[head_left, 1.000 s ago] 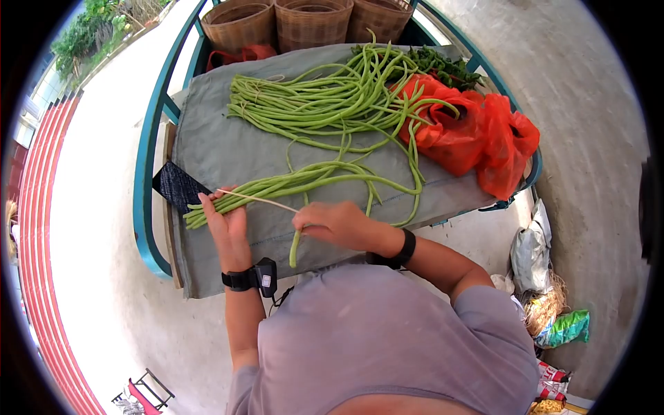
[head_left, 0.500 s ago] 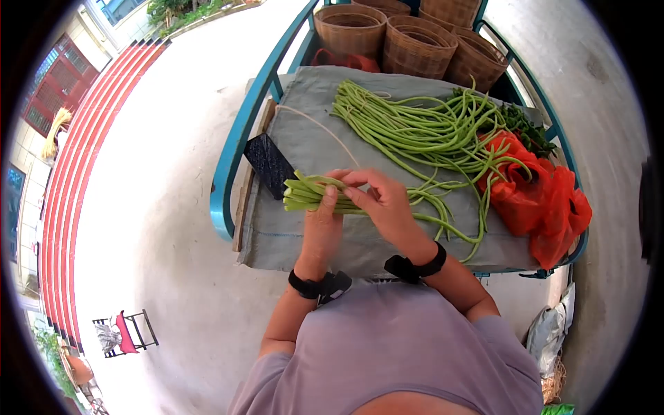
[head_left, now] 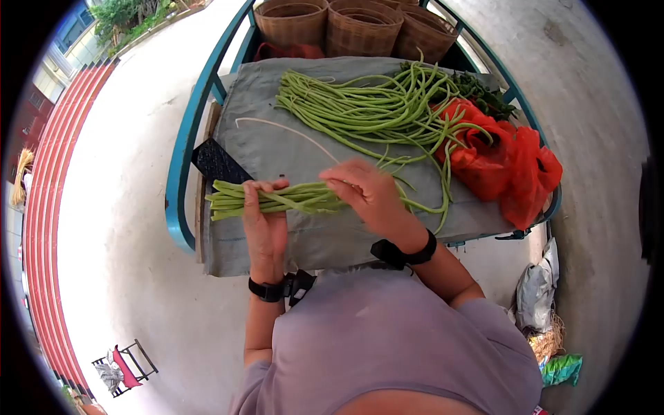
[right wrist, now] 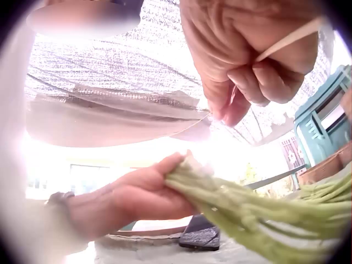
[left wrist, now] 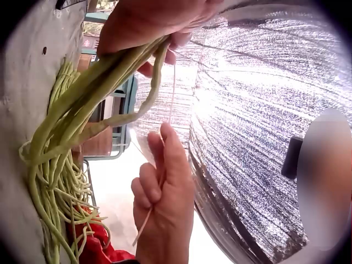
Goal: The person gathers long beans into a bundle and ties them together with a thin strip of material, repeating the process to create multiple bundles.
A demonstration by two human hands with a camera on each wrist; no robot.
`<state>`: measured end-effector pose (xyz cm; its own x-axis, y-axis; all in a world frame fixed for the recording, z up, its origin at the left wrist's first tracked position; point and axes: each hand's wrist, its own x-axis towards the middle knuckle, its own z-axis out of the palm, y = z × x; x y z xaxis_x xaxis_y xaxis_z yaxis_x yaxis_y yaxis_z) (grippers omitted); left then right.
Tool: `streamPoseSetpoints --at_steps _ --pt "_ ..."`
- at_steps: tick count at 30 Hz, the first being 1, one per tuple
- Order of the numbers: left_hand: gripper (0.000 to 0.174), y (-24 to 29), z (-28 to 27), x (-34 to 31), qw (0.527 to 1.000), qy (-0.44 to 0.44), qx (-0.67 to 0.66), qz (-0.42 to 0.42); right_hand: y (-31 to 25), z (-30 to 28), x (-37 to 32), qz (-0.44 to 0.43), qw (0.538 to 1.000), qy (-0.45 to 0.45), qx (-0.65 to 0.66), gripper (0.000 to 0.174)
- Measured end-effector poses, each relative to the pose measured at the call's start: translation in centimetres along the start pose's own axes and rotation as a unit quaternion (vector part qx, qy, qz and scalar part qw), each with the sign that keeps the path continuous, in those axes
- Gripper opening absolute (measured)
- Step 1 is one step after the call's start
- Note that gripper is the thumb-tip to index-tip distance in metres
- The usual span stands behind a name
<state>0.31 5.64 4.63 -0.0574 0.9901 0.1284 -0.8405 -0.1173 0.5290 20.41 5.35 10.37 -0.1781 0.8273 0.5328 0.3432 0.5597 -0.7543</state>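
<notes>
The left hand (head_left: pixel 267 232) grips a bunch of long green beans (head_left: pixel 228 200) near its cut ends, thumb across the top; one bean crosses the bunch at an angle. To its right, above the beans, the right hand (head_left: pixel 377 200) pinches a thin pale strand (head_left: pixel 287 129) that arcs away to the upper left. In the left wrist view the right hand (left wrist: pixel 168 198) has curled fingers round the strand, and the left hand (left wrist: pixel 157 22) holds the beans (left wrist: pixel 82 93). The right wrist view shows a gap between the right hand (right wrist: pixel 250 55) and the bunch (right wrist: pixel 220 203).
A larger pile of long beans (head_left: pixel 360 104) lies on the grey cloth (head_left: pixel 242 249). Red plastic bags (head_left: pixel 494 162) and dark leafy greens (head_left: pixel 481 93) are at the right. Wicker baskets (head_left: pixel 363 31) stand behind, a black object (head_left: pixel 220 162) at the left, inside a teal rail (head_left: pixel 183 166).
The bunch was lower on the cloth, then lifted with both hands together at it. Now the right hand has drawn away to the right with the strand. The head view has also shifted.
</notes>
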Motion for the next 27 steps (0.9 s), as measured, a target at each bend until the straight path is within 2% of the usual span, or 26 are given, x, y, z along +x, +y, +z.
streamPoseSetpoints --at_steps 1,3,5,8,10,13,14,17,20,23,25,27 --pt "0.016 0.4 -0.7 0.3 0.999 -0.013 -0.032 0.004 0.2 -2.1 -0.6 0.002 0.999 -0.007 -0.04 0.017" --pt "0.016 1.2 -1.4 0.5 0.998 0.025 -0.052 0.004 -0.3 -6.8 -1.6 0.064 0.986 0.094 -0.121 0.014" --pt "0.015 1.6 -2.9 1.1 0.996 0.014 -0.092 -0.012 1.4 -12.5 -5.2 0.121 0.942 0.178 -0.258 0.013" --pt "0.016 1.8 -3.3 2.0 0.993 0.03 -0.116 -0.005 3.0 -15.1 -10.0 0.233 0.913 0.138 -0.305 0.01" --pt "0.017 1.8 -3.6 2.2 0.99 0.032 -0.137 -0.008 5.1 -14.9 -13.4 0.289 0.883 0.135 -0.345 0.015" --pt "0.018 2.1 -3.2 2.7 0.987 0.07 -0.147 0.003 7.2 -13.7 -16.1 0.442 0.822 0.075 -0.35 0.026" --pt "0.016 2.2 -2.8 2.9 0.984 0.088 -0.153 0.012 8.1 -13.0 -17.0 0.43 0.812 0.069 -0.389 0.029" --pt "0.021 2.4 -3.1 2.9 0.992 0.053 -0.113 0.023 9.1 -12.6 -17.2 0.448 0.806 0.081 -0.379 0.03" --pt "0.021 2.7 -3.1 2.3 0.995 0.04 -0.093 0.021 9.9 -14.0 -17.6 0.456 0.812 0.244 -0.269 0.022" --pt "0.018 2.9 -2.5 1.8 0.995 0.079 -0.065 0.016 8.6 -17.0 -17.2 0.322 0.853 0.403 -0.082 0.013" --pt "0.016 3.1 -2.5 1.6 0.996 0.083 -0.036 0.007 4.9 -18.3 -14.7 0.294 0.846 0.44 -0.062 0.008" --pt "0.015 3.1 -2.7 1.3 0.997 0.074 -0.036 0.005 2.0 -19.2 -12.6 0.249 0.842 0.463 -0.12 0.009"
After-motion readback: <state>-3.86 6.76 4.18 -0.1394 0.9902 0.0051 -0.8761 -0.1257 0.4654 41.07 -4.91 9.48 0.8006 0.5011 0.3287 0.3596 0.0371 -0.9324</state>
